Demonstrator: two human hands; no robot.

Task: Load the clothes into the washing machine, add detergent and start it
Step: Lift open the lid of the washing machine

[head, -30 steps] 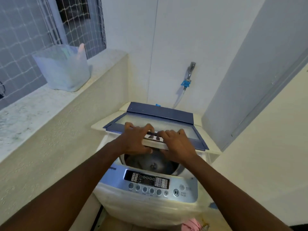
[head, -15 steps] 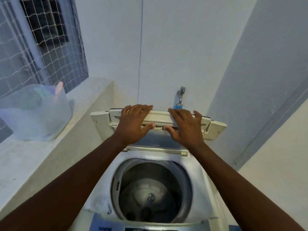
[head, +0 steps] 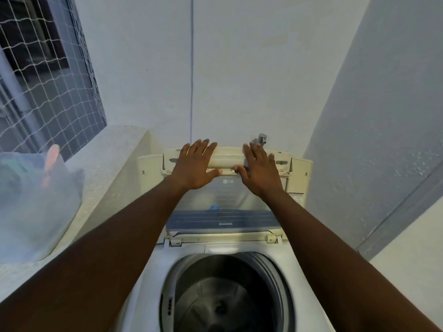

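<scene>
The white top-loading washing machine [head: 215, 250] stands below me with its folding lid [head: 225, 212] raised upright against the back wall. My left hand [head: 195, 168] and my right hand [head: 260, 173] rest side by side on the lid's cream handle at its top edge, fingers over the top and thumbs under the handle bar. The steel drum [head: 223, 295] lies open below, with no clothes visible inside. No detergent is recognisable in view.
A translucent plastic tub [head: 31, 207] with blurred coloured items sits on the stone ledge [head: 115, 149] at the left, under a netted window [head: 43, 80]. A water tap [head: 261, 138] pokes out behind the lid. A grey wall closes in on the right.
Both hands have swung the lid from nearly flat up to upright against the wall. My view has moved forward over the drum, and the control panel has dropped out of sight.
</scene>
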